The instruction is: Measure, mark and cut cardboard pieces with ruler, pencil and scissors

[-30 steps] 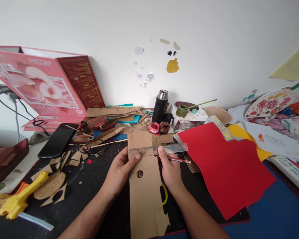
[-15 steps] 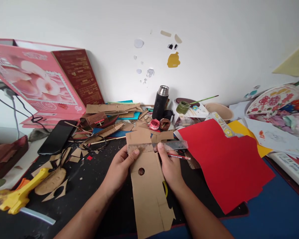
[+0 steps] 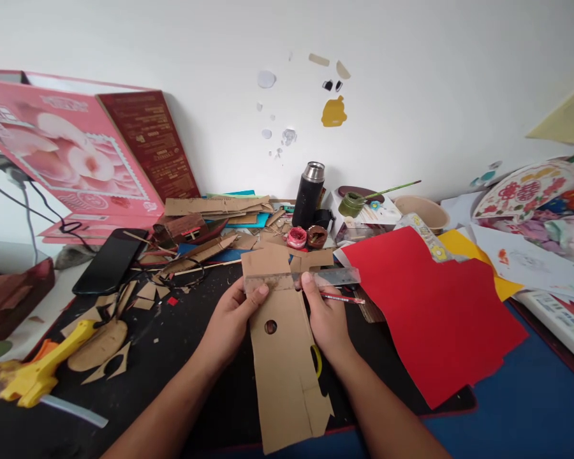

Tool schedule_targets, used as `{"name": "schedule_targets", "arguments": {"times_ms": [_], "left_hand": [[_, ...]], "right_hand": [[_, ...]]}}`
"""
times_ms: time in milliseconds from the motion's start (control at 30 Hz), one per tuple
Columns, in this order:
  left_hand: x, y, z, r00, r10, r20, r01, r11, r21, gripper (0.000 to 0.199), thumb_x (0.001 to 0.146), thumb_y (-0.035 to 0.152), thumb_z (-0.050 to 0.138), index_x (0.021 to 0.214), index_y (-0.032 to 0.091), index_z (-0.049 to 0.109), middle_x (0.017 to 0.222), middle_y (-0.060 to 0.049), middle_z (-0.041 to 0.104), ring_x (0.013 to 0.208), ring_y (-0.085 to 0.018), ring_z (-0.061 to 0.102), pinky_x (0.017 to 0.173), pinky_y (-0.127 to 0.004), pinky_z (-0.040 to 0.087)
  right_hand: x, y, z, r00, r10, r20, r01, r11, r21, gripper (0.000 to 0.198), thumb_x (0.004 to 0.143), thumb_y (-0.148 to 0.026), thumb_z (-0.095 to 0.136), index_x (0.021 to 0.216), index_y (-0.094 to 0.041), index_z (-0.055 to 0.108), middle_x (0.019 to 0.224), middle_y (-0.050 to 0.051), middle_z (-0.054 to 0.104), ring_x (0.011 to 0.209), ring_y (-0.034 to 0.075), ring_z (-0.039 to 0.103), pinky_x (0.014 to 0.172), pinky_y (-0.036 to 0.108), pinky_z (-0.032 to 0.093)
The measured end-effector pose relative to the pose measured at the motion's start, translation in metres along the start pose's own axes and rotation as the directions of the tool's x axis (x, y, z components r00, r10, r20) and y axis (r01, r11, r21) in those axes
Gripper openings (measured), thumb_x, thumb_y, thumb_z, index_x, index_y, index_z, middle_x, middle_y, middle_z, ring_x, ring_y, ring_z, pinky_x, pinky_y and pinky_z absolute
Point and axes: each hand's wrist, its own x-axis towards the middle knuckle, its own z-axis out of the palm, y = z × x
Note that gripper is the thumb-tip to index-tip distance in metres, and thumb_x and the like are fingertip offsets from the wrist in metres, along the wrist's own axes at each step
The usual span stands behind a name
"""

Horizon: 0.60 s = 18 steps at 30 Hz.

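Note:
A long piece of brown cardboard (image 3: 287, 363) with a round hole stands between my hands, its lower end toward me. Across its upper part lies a clear ruler (image 3: 335, 276). My left hand (image 3: 232, 312) is closed on the left edge, thumb pressing the ruler's left end against the cardboard. On the other side my right hand (image 3: 328, 315) is closed too, its thumb on the ruler. A red pencil (image 3: 342, 298) sticks out from the right hand's fingers. Behind the cardboard's right edge shows a yellow curved handle (image 3: 317, 361), mostly hidden.
A yellow glue gun (image 3: 52, 370) and cardboard scraps lie left, near a black phone (image 3: 110, 261). Red paper (image 3: 435, 319) covers the right side. A black thermos (image 3: 309, 197) and open paint jars (image 3: 296, 238) stand behind; a pink box (image 3: 67, 153) is back left.
Almost nothing differs. The cardboard's lower end has tipped up very slightly, while both hands keep their hold on it and the ruler.

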Motion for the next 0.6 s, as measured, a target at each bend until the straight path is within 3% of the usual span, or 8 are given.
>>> {"name": "schedule_targets", "arguments": {"times_ms": [233, 600], "left_hand": [[-0.0002, 0.0008, -0.0001, 1.000, 0.001, 0.015, -0.001, 1.000, 0.002, 0.047, 0.070, 0.056, 0.095, 0.098, 0.022, 0.078, 0.091, -0.008, 0.083, 0.075, -0.027, 0.077, 0.064, -0.032, 0.058], [-0.0003, -0.0035, -0.0026, 1.000, 0.024, -0.003, -0.024, 0.996, 0.085, 0.050, 0.074, 0.063, 0.090, 0.101, 0.022, 0.080, 0.088, -0.007, 0.082, 0.074, -0.027, 0.076, 0.066, -0.033, 0.058]], "right_hand": [[-0.0004, -0.0020, 0.0008, 1.000, -0.010, 0.008, 0.010, 1.000, 0.011, 0.053, 0.097, -0.068, 0.063, 0.073, -0.022, 0.073, 0.077, 0.007, 0.077, 0.080, 0.027, 0.071, 0.075, 0.035, 0.056], [-0.0015, -0.0046, 0.0009, 0.999, 0.026, -0.032, -0.026, 0.999, 0.021, 0.058, 0.093, -0.072, 0.066, 0.065, -0.022, 0.069, 0.065, 0.005, 0.071, 0.071, 0.027, 0.069, 0.066, 0.034, 0.055]]}}
